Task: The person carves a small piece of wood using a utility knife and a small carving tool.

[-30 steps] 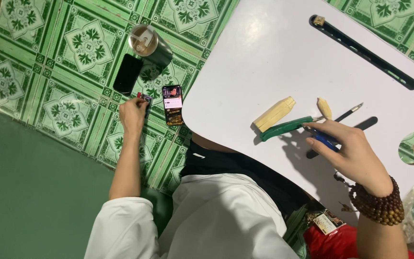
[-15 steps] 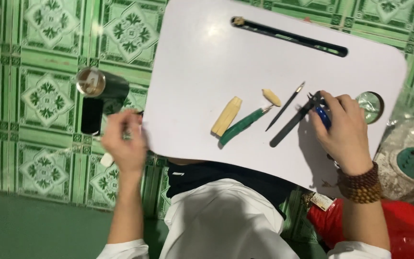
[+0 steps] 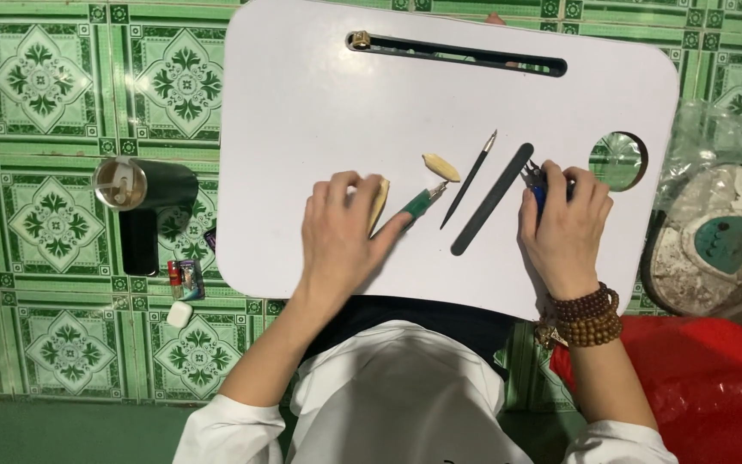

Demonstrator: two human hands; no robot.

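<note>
I sit at a white lap table (image 3: 302, 103). My left hand (image 3: 341, 236) lies curled over a tan block (image 3: 380, 199), and its thumb rests against a green-handled tool (image 3: 421, 204). My right hand (image 3: 564, 225) grips a small blue-handled tool (image 3: 536, 182) whose metal tip sticks out at the top. Between the hands lie a small tan piece (image 3: 440, 167), a thin dark pick (image 3: 471, 177) and a long black flat strip (image 3: 491, 199).
The table has a dark slot (image 3: 457, 53) along its far edge and a round hole (image 3: 618, 161) at the right. On the green tiled floor to the left are a lidded cup (image 3: 122, 183), a black phone (image 3: 139, 242) and small packets (image 3: 186, 280). A red bag (image 3: 714, 378) and a white round object (image 3: 714, 249) sit to the right.
My left hand has come up from the floor items at the left onto the table and closed over the tan block. My right hand stays on the blue-handled tool.
</note>
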